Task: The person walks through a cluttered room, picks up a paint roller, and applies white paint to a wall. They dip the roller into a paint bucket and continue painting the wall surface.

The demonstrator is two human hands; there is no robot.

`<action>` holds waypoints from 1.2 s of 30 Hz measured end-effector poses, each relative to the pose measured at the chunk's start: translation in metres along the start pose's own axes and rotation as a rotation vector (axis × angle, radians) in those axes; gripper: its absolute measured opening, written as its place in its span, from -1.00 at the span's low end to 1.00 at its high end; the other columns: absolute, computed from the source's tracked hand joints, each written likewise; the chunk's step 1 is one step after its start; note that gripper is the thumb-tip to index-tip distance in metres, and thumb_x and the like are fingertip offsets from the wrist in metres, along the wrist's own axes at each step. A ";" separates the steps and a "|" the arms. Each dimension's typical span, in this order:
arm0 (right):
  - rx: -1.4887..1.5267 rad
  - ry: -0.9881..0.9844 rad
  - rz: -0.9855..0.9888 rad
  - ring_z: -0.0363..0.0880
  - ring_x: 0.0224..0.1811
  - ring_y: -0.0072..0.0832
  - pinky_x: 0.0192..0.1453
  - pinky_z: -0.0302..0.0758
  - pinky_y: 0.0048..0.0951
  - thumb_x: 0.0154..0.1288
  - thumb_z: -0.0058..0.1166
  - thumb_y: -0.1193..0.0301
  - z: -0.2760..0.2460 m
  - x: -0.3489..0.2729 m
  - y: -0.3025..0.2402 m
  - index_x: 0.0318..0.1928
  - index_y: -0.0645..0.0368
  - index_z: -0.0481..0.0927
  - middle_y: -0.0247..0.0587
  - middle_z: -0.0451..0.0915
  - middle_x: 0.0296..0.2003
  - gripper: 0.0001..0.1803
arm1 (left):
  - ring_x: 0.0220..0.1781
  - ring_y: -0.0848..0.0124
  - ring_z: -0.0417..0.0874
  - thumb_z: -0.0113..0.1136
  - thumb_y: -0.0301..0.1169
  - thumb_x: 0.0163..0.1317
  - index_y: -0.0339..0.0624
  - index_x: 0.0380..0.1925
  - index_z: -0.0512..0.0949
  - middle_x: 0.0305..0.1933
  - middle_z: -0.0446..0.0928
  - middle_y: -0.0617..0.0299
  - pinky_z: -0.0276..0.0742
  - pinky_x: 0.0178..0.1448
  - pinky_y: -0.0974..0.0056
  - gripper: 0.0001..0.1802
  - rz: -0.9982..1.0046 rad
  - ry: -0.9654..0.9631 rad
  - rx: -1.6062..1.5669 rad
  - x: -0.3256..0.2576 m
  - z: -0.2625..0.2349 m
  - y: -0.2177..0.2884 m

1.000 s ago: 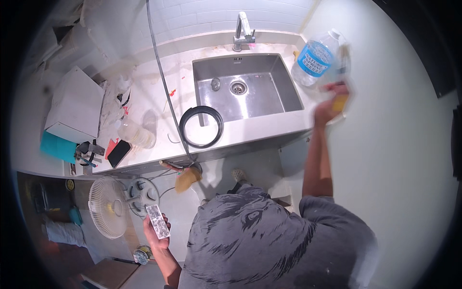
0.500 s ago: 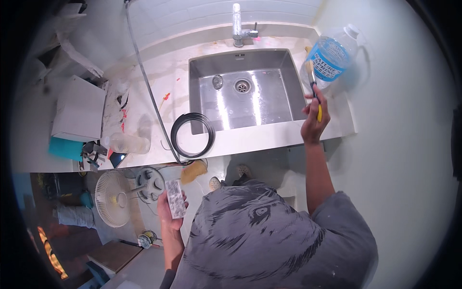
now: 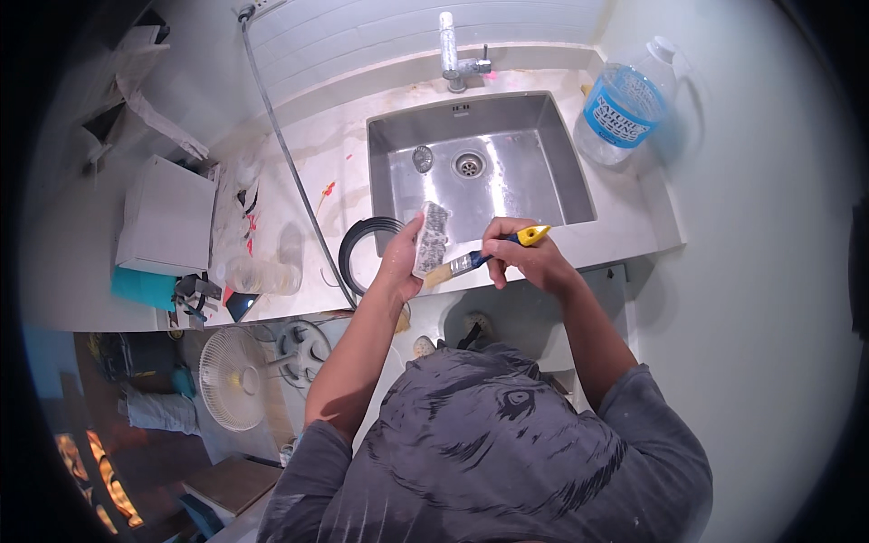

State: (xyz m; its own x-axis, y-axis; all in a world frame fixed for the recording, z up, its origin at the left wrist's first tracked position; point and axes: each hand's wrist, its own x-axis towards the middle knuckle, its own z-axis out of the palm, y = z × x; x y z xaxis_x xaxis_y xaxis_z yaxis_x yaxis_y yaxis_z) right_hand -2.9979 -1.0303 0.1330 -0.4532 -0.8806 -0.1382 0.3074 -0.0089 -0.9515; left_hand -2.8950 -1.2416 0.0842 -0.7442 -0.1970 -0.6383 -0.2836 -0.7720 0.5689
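Observation:
In front of the sink, my left hand (image 3: 402, 260) grips a flat rectangular block (image 3: 432, 237), white at the edges with a dark mottled face turned up. Closed around the dark blue handle of a paintbrush (image 3: 461, 264) is my right hand (image 3: 529, 253). The handle's yellow end sticks out past my fingers. Its pale bristles point left and lie at the block's lower end; whether they touch it I cannot tell. Both hands are over the counter's front edge.
Beyond them is a steel sink (image 3: 572, 172) with a faucet (image 3: 452, 54). A large water bottle (image 3: 625, 110) stands right of it. Coiled black tubing (image 3: 347, 258) and a long grey pole (image 3: 288, 152) are at left. A white box (image 3: 168, 215) and a fan (image 3: 233, 378) are farther left.
My left hand has risen with the block from below the counter to the sink's front. My right hand has brought the paintbrush leftward from beside the bottle, its bristles now toward the block.

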 end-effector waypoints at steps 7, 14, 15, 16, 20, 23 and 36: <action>-0.213 0.483 -0.311 0.69 -0.38 -0.52 -0.22 0.64 -0.51 0.54 0.02 0.37 -0.038 0.023 0.031 -0.01 0.37 0.66 -0.14 0.70 -0.37 -0.71 | -0.23 0.40 0.71 -0.08 -0.04 0.55 -0.15 0.06 0.57 -0.20 0.68 0.20 0.65 -0.17 0.28 -0.55 -0.062 -0.024 0.100 -0.003 0.011 -0.015; -0.186 0.107 -0.032 0.73 -0.35 -0.43 -0.23 0.66 -0.49 0.53 0.02 0.35 -0.044 -0.005 0.003 -0.09 0.42 0.68 -0.04 0.72 -0.38 -0.68 | -0.26 0.43 0.71 -0.10 -0.04 0.56 -0.15 0.07 0.58 -0.22 0.68 0.22 0.66 -0.16 0.31 -0.54 -0.050 0.014 0.033 -0.010 0.041 -0.018; -0.348 0.281 -0.198 0.74 -0.34 -0.43 -0.23 0.66 -0.49 0.52 0.02 0.36 -0.044 0.002 0.017 -0.09 0.43 0.68 -0.03 0.72 -0.38 -0.68 | -0.26 0.43 0.71 -0.11 -0.04 0.56 -0.15 0.07 0.58 -0.22 0.68 0.22 0.66 -0.16 0.31 -0.54 -0.045 0.003 0.050 -0.008 0.039 -0.021; -0.510 0.456 -0.366 0.74 -0.34 -0.42 -0.22 0.66 -0.49 0.52 0.02 0.37 -0.044 0.007 0.028 -0.09 0.44 0.68 -0.01 0.72 -0.38 -0.68 | -0.26 0.43 0.71 -0.11 -0.04 0.56 -0.15 0.07 0.58 -0.22 0.68 0.22 0.66 -0.16 0.31 -0.54 -0.042 -0.009 0.067 -0.003 0.033 -0.024; -0.098 0.181 -0.197 0.75 -0.33 -0.40 -0.20 0.67 -0.46 0.48 0.08 0.37 -0.051 -0.012 0.006 -0.04 0.41 0.69 -0.02 0.73 -0.38 -0.69 | -0.26 0.43 0.71 -0.13 -0.04 0.57 -0.15 0.06 0.57 -0.22 0.68 0.22 0.67 -0.16 0.30 -0.54 -0.038 -0.050 0.082 0.001 0.031 -0.024; -0.293 0.093 -0.113 0.74 -0.34 -0.40 -0.17 0.66 -0.46 0.48 0.07 0.37 -0.052 -0.018 -0.004 -0.02 0.40 0.69 -0.03 0.73 -0.38 -0.69 | -0.25 0.43 0.71 -0.12 -0.04 0.57 -0.16 0.05 0.57 -0.21 0.68 0.21 0.67 -0.19 0.31 -0.54 -0.020 -0.053 0.019 0.001 0.045 -0.025; -0.071 0.370 -0.166 0.75 -0.35 -0.41 -0.24 0.65 -0.48 0.53 0.03 0.33 -0.068 -0.013 0.004 -0.04 0.41 0.67 -0.03 0.73 -0.39 -0.66 | -0.30 0.42 0.70 -0.14 -0.05 0.58 -0.12 0.06 0.55 -0.19 0.67 0.20 0.66 -0.25 0.34 -0.57 -0.013 -0.064 0.043 0.004 0.063 -0.025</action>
State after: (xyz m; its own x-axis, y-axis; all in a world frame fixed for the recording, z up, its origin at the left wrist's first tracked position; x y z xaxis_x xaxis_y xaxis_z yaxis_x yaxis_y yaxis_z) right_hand -3.0478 -0.9866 0.1127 -0.7660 -0.6403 -0.0581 0.1521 -0.0926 -0.9840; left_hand -2.9293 -1.1852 0.0998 -0.7772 -0.1469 -0.6118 -0.3180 -0.7473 0.5834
